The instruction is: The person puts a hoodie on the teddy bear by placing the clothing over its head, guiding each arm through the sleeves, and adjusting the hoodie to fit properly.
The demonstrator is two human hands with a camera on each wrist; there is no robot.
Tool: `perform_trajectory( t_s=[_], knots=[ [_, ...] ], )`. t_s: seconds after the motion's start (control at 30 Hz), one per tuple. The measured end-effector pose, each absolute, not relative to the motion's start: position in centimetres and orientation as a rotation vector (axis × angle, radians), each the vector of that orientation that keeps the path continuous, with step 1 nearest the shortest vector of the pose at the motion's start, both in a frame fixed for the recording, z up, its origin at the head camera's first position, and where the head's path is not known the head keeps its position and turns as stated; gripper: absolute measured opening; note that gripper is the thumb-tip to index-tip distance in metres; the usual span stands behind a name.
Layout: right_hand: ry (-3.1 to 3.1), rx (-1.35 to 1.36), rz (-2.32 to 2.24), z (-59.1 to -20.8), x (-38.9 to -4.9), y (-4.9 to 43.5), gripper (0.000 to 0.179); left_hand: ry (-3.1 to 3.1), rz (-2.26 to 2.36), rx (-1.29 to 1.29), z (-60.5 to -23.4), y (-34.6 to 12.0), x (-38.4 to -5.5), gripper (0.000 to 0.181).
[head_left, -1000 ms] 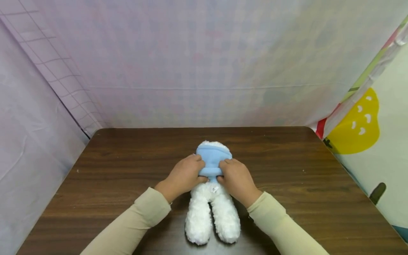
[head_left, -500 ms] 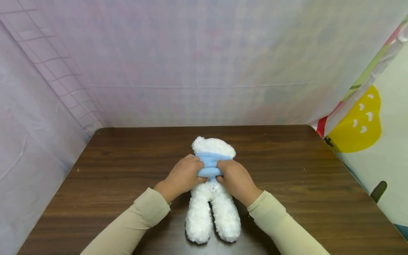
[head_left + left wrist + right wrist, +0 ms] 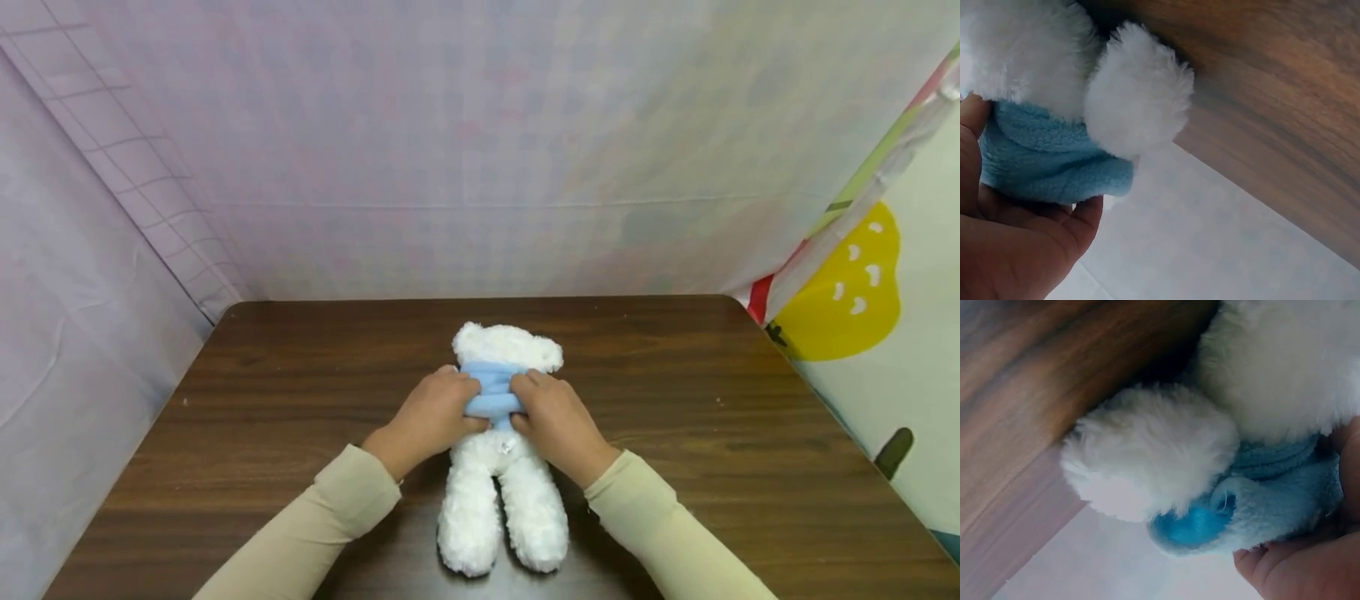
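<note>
A white fluffy plush toy point(image 3: 501, 454) lies on the table, its two legs pointing toward me. Around its upper part is a small blue fleece garment point(image 3: 495, 406), bunched into folds. My left hand point(image 3: 431, 412) grips the garment's left side, and my right hand point(image 3: 558, 421) pinches its right side. Above the cloth, the toy's white far end shows, with a rounded tuft at each corner. In the left wrist view, a round white limb point(image 3: 1141, 94) pokes out beside the blue cloth. Another limb point(image 3: 1147, 453) sticks out by a blue opening in the right wrist view.
The dark wooden table point(image 3: 300, 358) has rounded far corners. A pale patterned curtain point(image 3: 480, 167) hangs behind its back edge, and white cloth point(image 3: 82, 333) hangs on the left. At the right stands a pale panel with a yellow strawberry print point(image 3: 847, 292).
The blue garment has slid toward me and bunched up, baring more of the toy's white far end. A tuft now shows at each far corner. Both hands have stayed nearly in place.
</note>
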State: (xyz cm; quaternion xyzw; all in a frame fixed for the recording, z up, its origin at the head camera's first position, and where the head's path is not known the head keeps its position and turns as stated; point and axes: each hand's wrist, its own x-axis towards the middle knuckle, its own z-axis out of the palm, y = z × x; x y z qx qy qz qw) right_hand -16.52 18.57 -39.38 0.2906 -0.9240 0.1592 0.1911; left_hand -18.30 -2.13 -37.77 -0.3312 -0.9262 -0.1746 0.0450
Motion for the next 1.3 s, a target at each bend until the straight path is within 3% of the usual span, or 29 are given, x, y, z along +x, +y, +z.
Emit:
perform_trajectory(
  t_s=[0.1,0.23,0.3,0.5,0.6,0.73,0.83,1.03,1.13,1.3],
  knots=[
    [-2.551,0.771,0.419,-39.2,-16.5,19.1,0.027,-2.846,-0.628,-0.912,-37.4,-2.2,-18.0,0.042],
    [-2.507,0.683,0.470,-38.8,-16.2,19.7,0.049,-2.810,-0.733,-0.772,-37.2,-2.4,-17.5,0.068],
    [-2.464,0.677,0.501,-38.6,-15.9,20.1,0.048,-2.759,-0.733,-0.764,-37.3,-2.6,-17.2,0.061],
    [-2.402,0.831,0.522,-38.8,-14.6,21.1,0.026,-2.582,-0.644,-0.953,-37.9,-2.8,-16.4,0.026],
    [-2.499,0.901,0.474,-39.0,-14.1,21.4,0.043,-2.573,-0.643,-1.031,-38.3,-3.2,-16.2,0.023],
    [-2.591,0.936,0.444,-39.0,-13.7,21.6,0.065,-2.592,-0.604,-1.100,-38.7,-3.9,-16.1,0.046],
    [-2.588,0.946,0.450,-39.2,-13.9,21.5,0.058,-2.575,-0.542,-1.113,-39.2,-4.0,-16.1,0.053],
    [-2.509,0.945,0.434,-39.9,-14.6,20.7,0.031,-2.538,-0.489,-1.079,-39.9,-3.5,-16.4,0.030],
    [-2.470,0.936,0.419,-40.1,-14.7,20.2,0.029,-2.523,-0.474,-1.078,-40.1,-3.4,-16.5,0.027],
    [-2.436,0.894,0.376,-40.1,-14.4,19.8,0.029,-2.502,-0.494,-1.054,-40.3,-3.3,-16.7,0.035]
  ],
)
